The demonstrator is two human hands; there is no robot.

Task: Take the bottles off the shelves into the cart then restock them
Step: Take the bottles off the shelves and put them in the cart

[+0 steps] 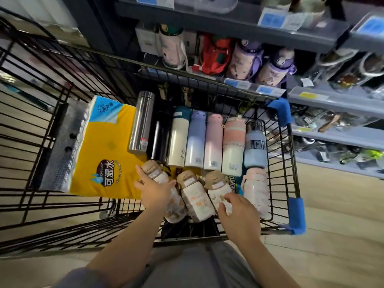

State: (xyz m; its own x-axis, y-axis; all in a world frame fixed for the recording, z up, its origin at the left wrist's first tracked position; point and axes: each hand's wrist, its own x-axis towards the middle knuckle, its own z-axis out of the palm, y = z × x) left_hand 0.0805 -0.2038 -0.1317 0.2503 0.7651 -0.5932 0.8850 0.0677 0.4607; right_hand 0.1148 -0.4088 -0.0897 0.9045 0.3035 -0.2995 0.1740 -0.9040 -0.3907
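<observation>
Several bottles lie in the black wire cart [291, 154]. The far row runs from a steel flask [142, 121] past a lilac bottle [195, 140] to a blue-sleeved bottle [255, 146]. The near row holds three tan-capped patterned bottles and a pink one [256, 190]. My left hand [153, 190] rests over the leftmost tan-capped bottle [154, 170], fingers spread around it. My right hand [236, 215] has its fingers curled onto the third tan-capped bottle [217, 187]. The middle tan-capped bottle [194, 194] lies between my hands.
A yellow tissue pack [104, 154] fills the cart's left side. Grey shelves [324, 100] stand beyond and to the right, holding purple bottles [245, 59], a red pouch [215, 54] and glassware. Blue bumpers [297, 215] pad the cart's right corners.
</observation>
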